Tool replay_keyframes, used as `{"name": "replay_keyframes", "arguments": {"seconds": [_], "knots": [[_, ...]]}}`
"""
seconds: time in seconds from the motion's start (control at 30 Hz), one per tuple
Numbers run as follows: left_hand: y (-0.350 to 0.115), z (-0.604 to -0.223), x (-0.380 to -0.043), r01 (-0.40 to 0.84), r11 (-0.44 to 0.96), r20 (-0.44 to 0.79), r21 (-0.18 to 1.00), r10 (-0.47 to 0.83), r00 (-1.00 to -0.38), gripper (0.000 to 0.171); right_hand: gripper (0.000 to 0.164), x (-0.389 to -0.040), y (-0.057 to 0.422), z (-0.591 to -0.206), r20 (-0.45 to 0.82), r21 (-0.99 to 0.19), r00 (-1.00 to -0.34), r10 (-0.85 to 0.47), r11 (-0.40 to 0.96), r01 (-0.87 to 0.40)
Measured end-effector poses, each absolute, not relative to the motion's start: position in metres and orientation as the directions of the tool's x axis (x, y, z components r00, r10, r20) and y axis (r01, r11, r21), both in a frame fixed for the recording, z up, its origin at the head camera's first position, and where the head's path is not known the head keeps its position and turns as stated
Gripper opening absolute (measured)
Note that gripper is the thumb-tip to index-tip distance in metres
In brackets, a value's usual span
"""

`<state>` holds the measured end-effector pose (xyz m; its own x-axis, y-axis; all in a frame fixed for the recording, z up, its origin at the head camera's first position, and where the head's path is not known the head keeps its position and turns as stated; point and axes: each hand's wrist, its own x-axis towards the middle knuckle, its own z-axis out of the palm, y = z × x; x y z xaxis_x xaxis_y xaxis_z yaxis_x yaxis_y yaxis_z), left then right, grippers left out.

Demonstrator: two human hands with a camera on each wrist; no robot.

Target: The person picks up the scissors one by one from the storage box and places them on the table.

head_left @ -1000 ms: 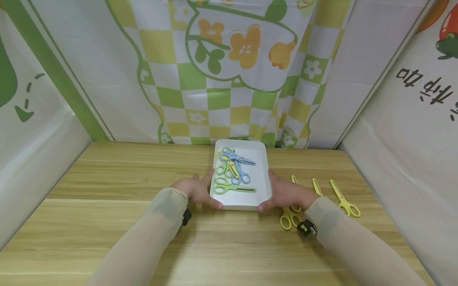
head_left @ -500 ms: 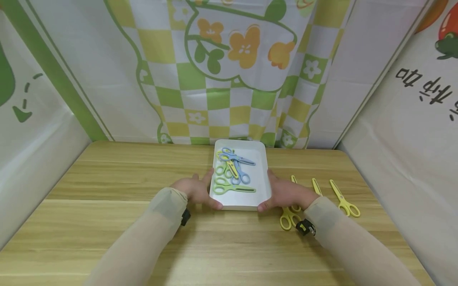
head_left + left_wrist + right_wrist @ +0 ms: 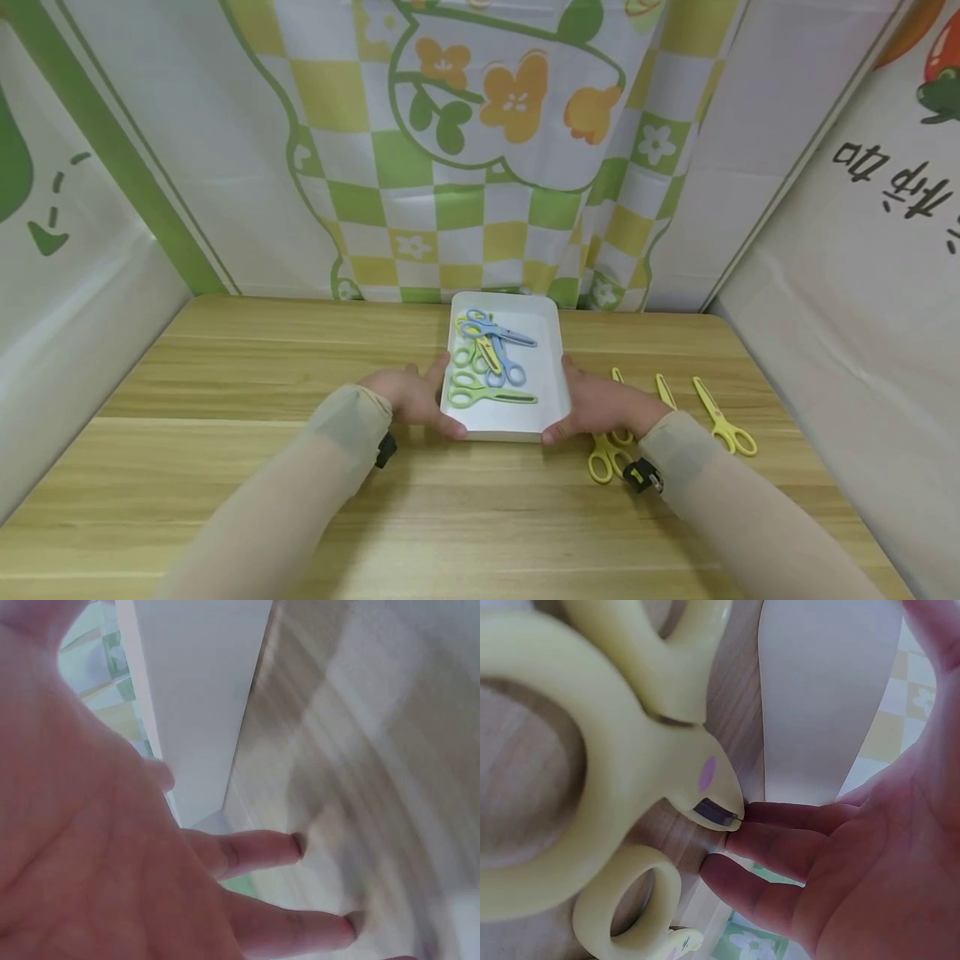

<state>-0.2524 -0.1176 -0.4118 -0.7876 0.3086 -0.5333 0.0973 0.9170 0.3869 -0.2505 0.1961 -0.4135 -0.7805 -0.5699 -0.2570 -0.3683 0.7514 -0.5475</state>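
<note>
A white tray [image 3: 547, 383] lies on a wooden table [image 3: 480, 521], between a person's two hands, its long sides running away from the body and its far end near a green-and-yellow checked curtain [image 3: 457, 204]; the left hand [image 3: 411, 398] is at the left near corner, the right hand [image 3: 603, 406] at the right near corner; each is spread wide, thumb at the corner and fingers reaching forward along the outer wall, so the tray sits in the space between the palms.

In the left wrist view, one fingertip shows at the tray's rim, while two other fingers stretch out straight beside the wall; in the right wrist view, the fingers extend towards the tabletop next to the tray, and whether they touch the scissors there I cannot tell.

Inside the tray, mostly to its left, blue scissors [image 3: 513, 336] lie across yellow scissors [image 3: 487, 356] in an overlapping pile; green scissors [image 3: 483, 394] lie nearest the person; on the table to the right, loose yellow scissors [image 3: 715, 414] lie, some partly hidden beneath the right wrist.
</note>
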Motion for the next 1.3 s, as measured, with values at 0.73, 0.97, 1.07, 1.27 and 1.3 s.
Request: {"name": "replay_keyframes", "arguments": {"seconds": [0.73,0.97,1.07,1.27,1.3], "knots": [[-0.088,-0.389,-0.243,0.607,0.785,-0.255,0.125,0.617,-0.744,0.081,0.141,-0.249,0.197,-0.411,-0.241,-0.561,-0.782,-0.574,0.740,-0.371],[-0.076,-0.395,-0.233,0.594,0.803,-0.313,0.054,0.578,-0.754,0.079,0.137,-0.249,0.196,-0.410,-0.231,-0.566,-0.773,-0.590,0.728,-0.387],[-0.070,-0.395,-0.236,0.605,0.792,-0.283,0.079,0.600,-0.748,0.072,0.135,-0.249,0.196,-0.410,-0.227,-0.570,-0.770,-0.597,0.722,-0.392],[-0.064,-0.401,-0.260,0.547,0.829,-0.049,0.115,0.554,-0.831,0.041,0.141,-0.248,0.197,-0.410,-0.273,-0.547,-0.786,-0.554,0.762,-0.347],[-0.064,-0.401,-0.264,0.525,0.843,-0.020,0.119,0.531,-0.847,0.035,0.142,-0.248,0.197,-0.410,-0.279,-0.546,-0.788,-0.549,0.766,-0.340]]}}
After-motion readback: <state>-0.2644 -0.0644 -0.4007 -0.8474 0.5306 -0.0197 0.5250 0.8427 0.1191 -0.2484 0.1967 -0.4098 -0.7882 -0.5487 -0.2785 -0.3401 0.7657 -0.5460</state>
